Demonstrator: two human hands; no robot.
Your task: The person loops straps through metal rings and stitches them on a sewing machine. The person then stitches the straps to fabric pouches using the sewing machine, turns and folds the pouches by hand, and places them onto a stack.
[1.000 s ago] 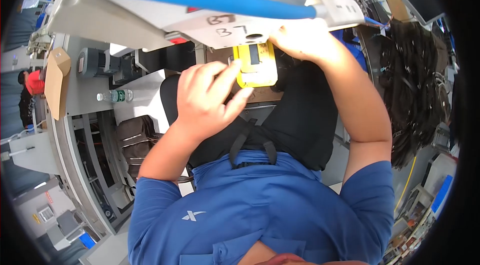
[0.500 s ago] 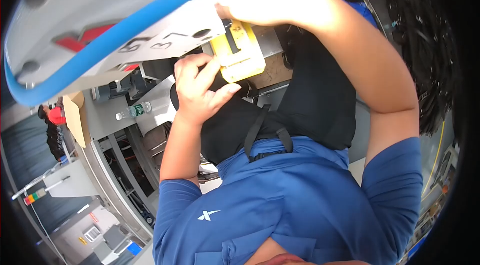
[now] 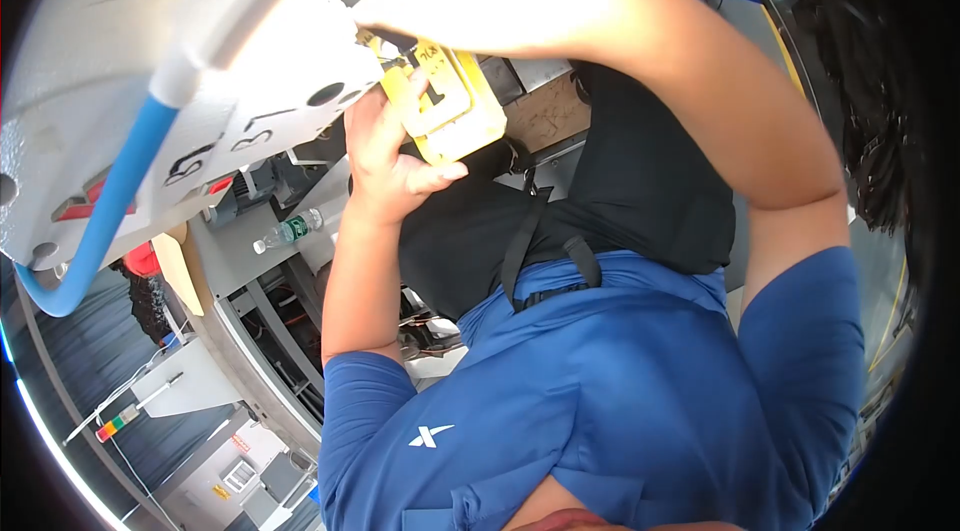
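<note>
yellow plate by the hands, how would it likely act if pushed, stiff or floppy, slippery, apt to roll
The yellow plate is probably stiff: its outer edges look straight, without sag. It may slide fairly easily, as its face looks smooth. Rolling seems unlikely given its flat shape.

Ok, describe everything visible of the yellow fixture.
The yellow fixture looks layered, a smaller plate over a larger one, with angled corners, dark markings and a dark opening. It seems smooth, plastic or painted metal. It lies slanted in view, beside the white machine. The left hand appears to touch its left edge; the right hand covers its top, contact unclear.
</note>
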